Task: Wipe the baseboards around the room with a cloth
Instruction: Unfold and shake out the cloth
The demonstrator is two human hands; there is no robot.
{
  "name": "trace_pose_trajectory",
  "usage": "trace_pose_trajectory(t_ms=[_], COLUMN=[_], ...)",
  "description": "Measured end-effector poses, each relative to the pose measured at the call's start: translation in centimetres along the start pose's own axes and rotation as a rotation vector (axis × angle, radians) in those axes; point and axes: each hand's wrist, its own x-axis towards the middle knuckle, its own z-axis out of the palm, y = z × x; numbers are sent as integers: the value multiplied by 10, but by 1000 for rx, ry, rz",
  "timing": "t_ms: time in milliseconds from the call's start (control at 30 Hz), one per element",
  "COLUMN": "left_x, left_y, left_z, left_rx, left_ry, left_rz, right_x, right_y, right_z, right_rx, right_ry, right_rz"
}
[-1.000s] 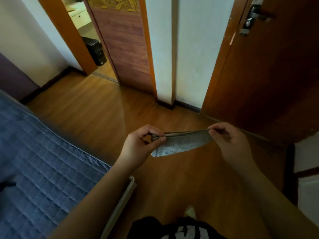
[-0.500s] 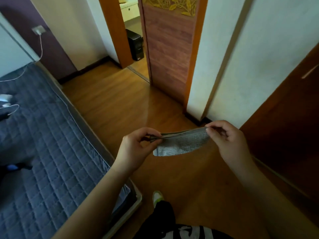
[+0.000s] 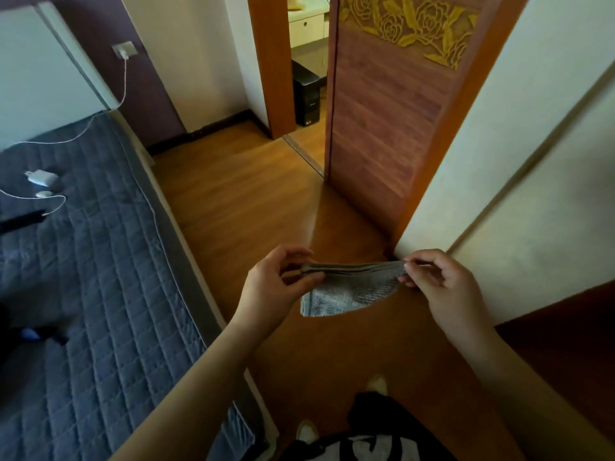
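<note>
Cloth [image 3: 349,287] hangs folded between both hands above the floor, its long axis running left to right. Left hand [image 3: 276,287] pinches one end, right hand [image 3: 439,287] the other. Nearest baseboard [image 3: 213,126] in view lies far left, well apart; either hand could carry it down.

Bedroom interior, wood laminate floor [image 3: 239,201].
Bed with grey quilted cover [image 3: 83,261] at 9 o'clock; carved wooden door [image 3: 389,104] open at 1 o'clock; cream wall [image 3: 519,144] at 3 o'clock.
</note>
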Motion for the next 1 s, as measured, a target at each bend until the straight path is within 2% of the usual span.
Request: trace_pose_trajectory(t_ms=[333, 467, 767, 900, 1000], left_x=[149, 193, 257, 291, 321], left_y=[-2, -11, -54, -74, -93], left_z=[31, 34, 14, -7, -23], left_rx=[-61, -39, 133, 239, 297], left_ry=[112, 201, 361, 321, 260], left_rz=[-318, -350, -153, -60, -11], right_x=[184, 249, 368, 415, 450], right_y=[26, 25, 8, 0, -9], right_z=[-11, -7, 57, 97, 129], right_rx=[-39, -58, 30, 56, -22], right_ry=[-179, -298, -418, -418, -412], right_rz=[-54, -106, -225, -270, -357])
